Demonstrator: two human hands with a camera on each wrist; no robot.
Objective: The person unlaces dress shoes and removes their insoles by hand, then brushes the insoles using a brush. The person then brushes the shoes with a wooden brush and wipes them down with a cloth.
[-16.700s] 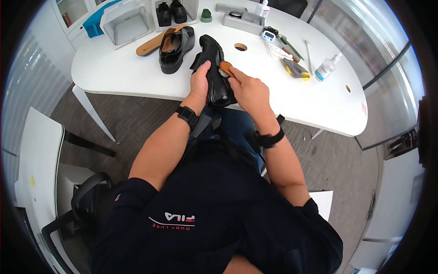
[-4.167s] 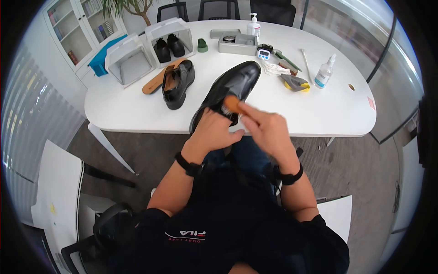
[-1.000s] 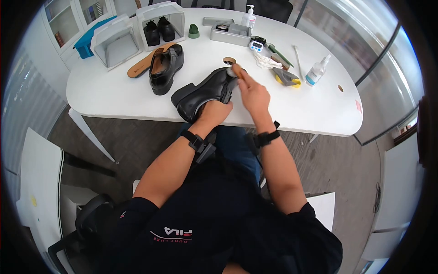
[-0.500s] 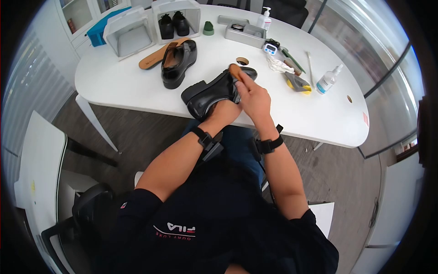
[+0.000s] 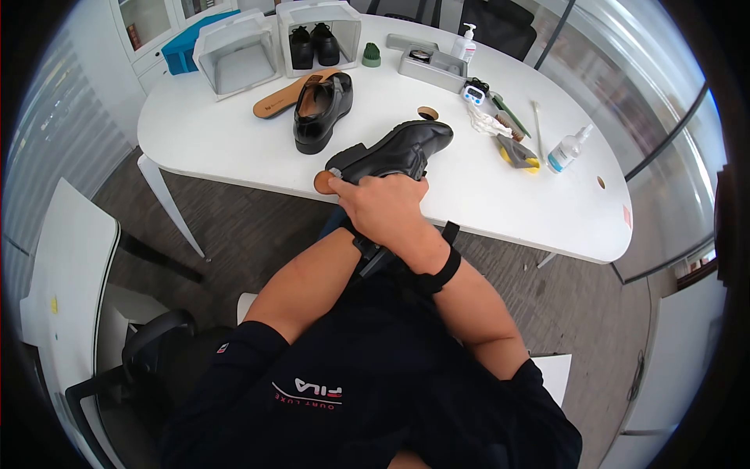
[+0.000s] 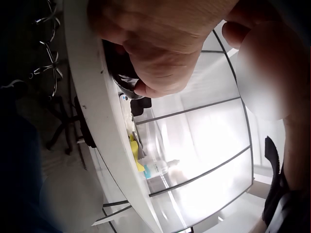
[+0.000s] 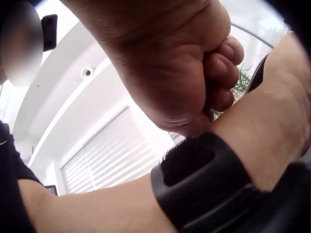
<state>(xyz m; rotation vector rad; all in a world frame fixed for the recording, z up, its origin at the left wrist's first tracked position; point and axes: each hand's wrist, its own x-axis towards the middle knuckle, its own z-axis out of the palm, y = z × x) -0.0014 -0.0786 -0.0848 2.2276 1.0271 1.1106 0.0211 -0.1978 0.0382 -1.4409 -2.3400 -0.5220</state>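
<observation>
A black leather shoe (image 5: 402,148) is held on its side above the table's front edge, its toe pointing right. My right hand (image 5: 383,209) grips a small wooden-backed brush (image 5: 323,182), whose pale bristles are at the shoe's heel. Most of my left hand is hidden behind the right one in the head view; in the left wrist view the left hand (image 6: 163,48) holds the dark shoe (image 6: 121,70). Curled fingers (image 7: 221,73) of the right hand show in the right wrist view, the brush out of sight there.
On the white table (image 5: 234,148) stand a second black shoe (image 5: 316,117), an insole (image 5: 277,102), two clear boxes, one with black shoes (image 5: 314,47), and a green brush (image 5: 371,55). Rightward are a metal tin (image 5: 437,70), timer (image 5: 473,94), cloths (image 5: 517,152) and spray bottle (image 5: 568,148).
My right hand has moved left across the left hand, carrying the brush from the shoe's upper middle to its heel. The left hand keeps hold of the shoe. The head view has shifted slightly.
</observation>
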